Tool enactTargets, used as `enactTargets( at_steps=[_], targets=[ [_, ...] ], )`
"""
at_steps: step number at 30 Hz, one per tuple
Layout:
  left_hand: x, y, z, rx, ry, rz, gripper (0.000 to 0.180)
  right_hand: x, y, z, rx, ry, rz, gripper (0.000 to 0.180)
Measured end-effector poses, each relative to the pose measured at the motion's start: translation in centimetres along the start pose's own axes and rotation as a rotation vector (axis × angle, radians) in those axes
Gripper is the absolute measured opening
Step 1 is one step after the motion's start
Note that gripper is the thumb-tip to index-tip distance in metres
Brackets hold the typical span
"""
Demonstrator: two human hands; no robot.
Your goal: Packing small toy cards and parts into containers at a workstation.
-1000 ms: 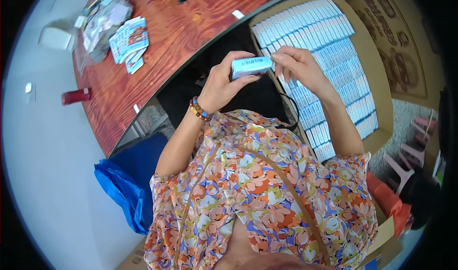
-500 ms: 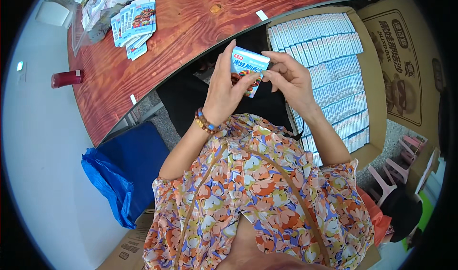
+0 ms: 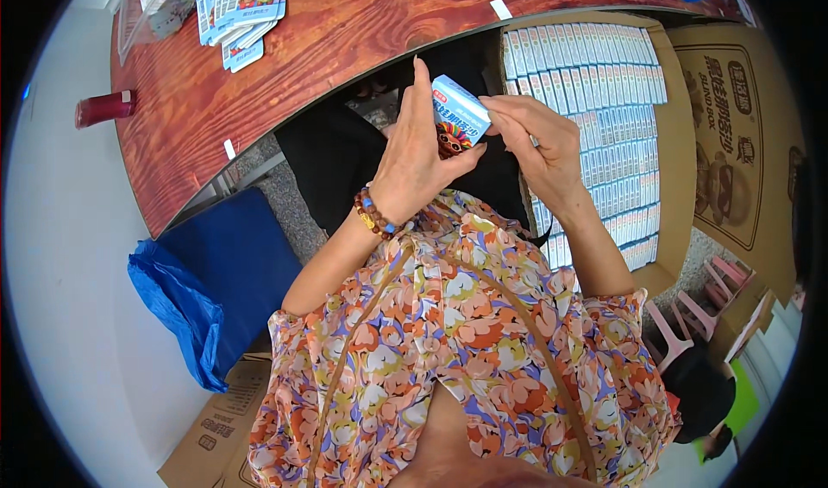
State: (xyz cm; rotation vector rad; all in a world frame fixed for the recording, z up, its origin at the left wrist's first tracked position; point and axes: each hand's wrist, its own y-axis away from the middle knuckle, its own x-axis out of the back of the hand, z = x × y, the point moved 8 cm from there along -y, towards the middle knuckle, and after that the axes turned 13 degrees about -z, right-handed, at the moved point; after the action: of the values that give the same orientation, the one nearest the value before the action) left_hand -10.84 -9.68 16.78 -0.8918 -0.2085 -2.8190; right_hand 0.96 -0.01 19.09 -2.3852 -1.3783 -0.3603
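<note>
A small light-blue cardboard box (image 3: 460,111) with a colourful cartoon figure on its front is held up in front of my chest, tilted. My left hand (image 3: 412,150) grips it, thumb across the lower front and the other fingers along its left side. At the box's right edge, my right hand (image 3: 545,147) is closed in a pinch, fingertips touching that side. Whether a flap lies between those fingertips is hidden. Just right of my hands, a large open brown carton (image 3: 677,208) holds rows of similar small boxes standing on edge.
A red wood-grain table (image 3: 345,44) spans the far side, bearing a pile of flat light-blue box blanks (image 3: 246,14) and a dark red jar (image 3: 105,109). A printed brown carton (image 3: 742,134) stands far right. Blue seat (image 3: 237,272) at left; pink stool (image 3: 668,337) at lower right.
The view has shifted a little. The small box has turned in my left hand, now showing its top and side more. My right hand has moved from its front to its right edge.
</note>
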Motion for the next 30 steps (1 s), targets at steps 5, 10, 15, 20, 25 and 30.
enactTargets(
  at_steps=[5, 10, 15, 20, 25, 30],
  targets=[
    [0.0, -0.1, 1.0, -0.101, -0.059, 0.020, 0.114, 0.1, 0.2, -0.8, 0.042, 0.080, -0.003, 0.018],
    [0.0, -0.3, 1.0, -0.068, 0.014, 0.000, 0.114, -0.1, 0.4, -2.4, 0.089, 0.347, 0.030, 0.022],
    [-0.2, -0.3, 1.0, -0.138, -0.058, -0.033, 0.113, 0.5, 0.6, -1.5, 0.086, 0.398, -0.118, 0.028],
    [-1.1, -1.0, -0.3, -0.025, 0.162, -0.146, 0.115, 1.3, 0.4, 0.1, 0.023, 0.082, -0.146, 0.033],
    [-1.4, -1.0, -0.9, 0.033, 0.261, -0.228, 0.113, 1.5, -0.3, -1.3, 0.196, 0.246, -0.132, 0.026],
    [-2.0, -1.1, -1.1, 0.043, 0.351, -0.257, 0.112, 0.9, 0.2, 0.2, 0.146, 0.048, -0.150, 0.015]
  ],
)
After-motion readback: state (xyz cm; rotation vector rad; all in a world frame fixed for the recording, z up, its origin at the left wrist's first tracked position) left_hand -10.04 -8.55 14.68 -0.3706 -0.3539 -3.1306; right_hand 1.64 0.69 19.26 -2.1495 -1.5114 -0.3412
